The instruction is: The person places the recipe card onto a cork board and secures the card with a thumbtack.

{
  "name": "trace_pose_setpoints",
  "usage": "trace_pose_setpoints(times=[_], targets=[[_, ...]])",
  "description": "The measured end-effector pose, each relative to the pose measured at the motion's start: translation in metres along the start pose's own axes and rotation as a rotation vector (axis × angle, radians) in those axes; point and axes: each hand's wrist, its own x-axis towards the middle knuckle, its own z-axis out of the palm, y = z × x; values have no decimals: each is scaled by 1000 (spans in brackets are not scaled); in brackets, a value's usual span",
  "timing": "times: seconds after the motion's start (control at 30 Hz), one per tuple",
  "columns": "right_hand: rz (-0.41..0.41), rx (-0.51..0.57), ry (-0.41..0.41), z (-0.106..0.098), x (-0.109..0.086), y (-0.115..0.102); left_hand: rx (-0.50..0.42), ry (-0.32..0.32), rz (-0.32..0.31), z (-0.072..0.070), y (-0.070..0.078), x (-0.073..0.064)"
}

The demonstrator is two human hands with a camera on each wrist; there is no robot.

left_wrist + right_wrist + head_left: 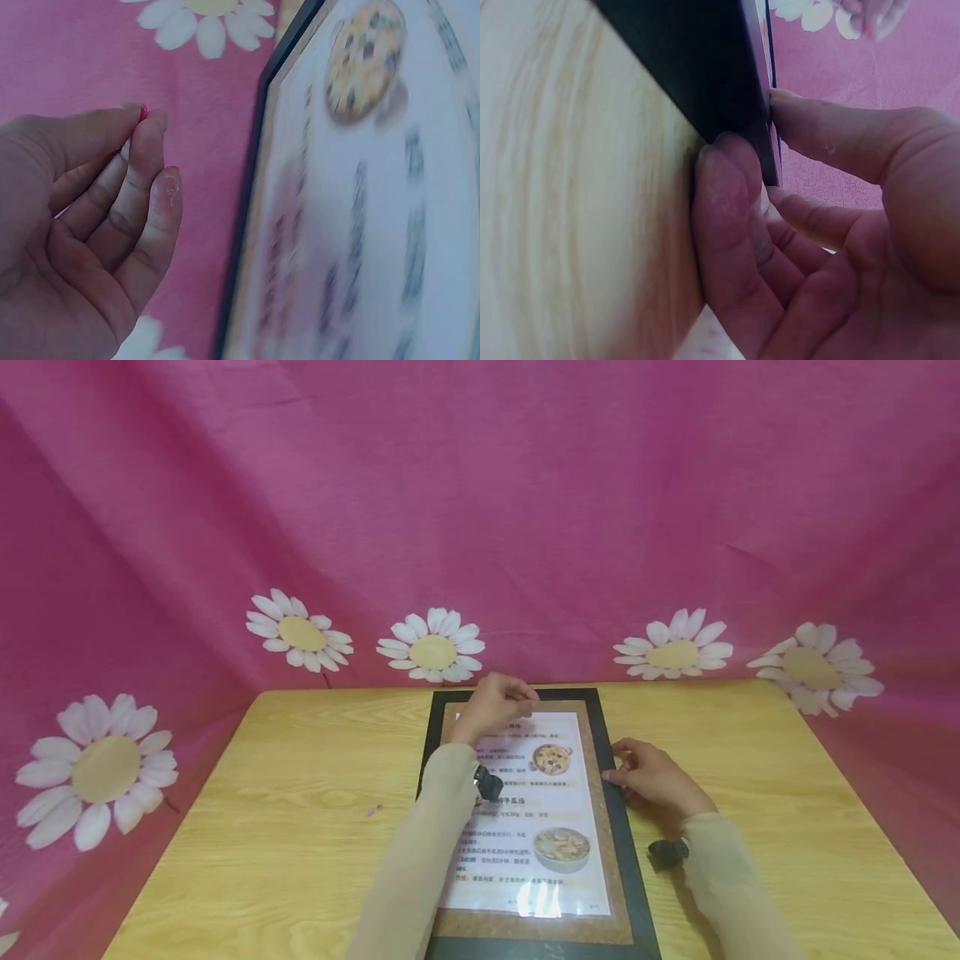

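Observation:
A cork board (621,902) in a black frame lies on the wooden table, bearing a glossy printed recipe sheet (517,818) with food pictures. Over the board's far end, my left hand (495,703) is raised; its thumb and index finger pinch a small red object (143,112), mostly hidden by the fingertips, so its kind is unclear. At the board's right side, my right hand (660,777) grips the black frame (697,60). In the right wrist view, its thumb (832,135) lies against the frame's upper edge while curled fingers (724,202) touch its side by the tabletop.
Some tiny pinkish bits (372,810) lie on the wooden table (300,827) left of the board. A pink cloth (525,527) with large white daisies hangs behind the table and along its sides. Each wrist wears a small black camera (489,783).

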Motion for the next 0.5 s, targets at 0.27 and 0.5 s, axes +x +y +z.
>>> trace_pose_setpoints(times=[0.27,0.5], targets=[[-13,-32,7,1,-2,-4,-29,-58,-34,35,-3,26],[-24,-31,15,-1,-1,0,83,-76,-103,61,-2,42]])
